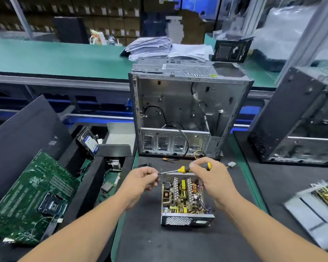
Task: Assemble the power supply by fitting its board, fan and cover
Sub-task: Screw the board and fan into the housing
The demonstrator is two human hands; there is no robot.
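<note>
Above the open power supply [185, 200], at the tip of the screwdriver [186, 168]: left hand [140, 181] with fingers pinched together around the tip, most likely setting a small screw there, though too small to tell for sure. Right hand [209, 173] curled round the yellow and black handle, holding the tool almost level, with the shaft pointing to the left.

Best to seat the screw straight on the bit before letting go with the left fingers, and to keep the tool level until then, so that nothing falls into the components below.

Just under both hands, on the dark mat [150, 239]: metal housing of the supply with the board [183, 193] already lying inside, no cover on top, no fan visible in it. Probably fastening the board comes now. Good to lower the tip vertically over one corner hole, press lightly, turn slowly, and stay away from the coils and heat sinks.

Behind, an empty computer case [189, 114] standing upright, its loose cables hanging near the supply; to the left, a green motherboard [32, 197] in a foam tray.
</note>
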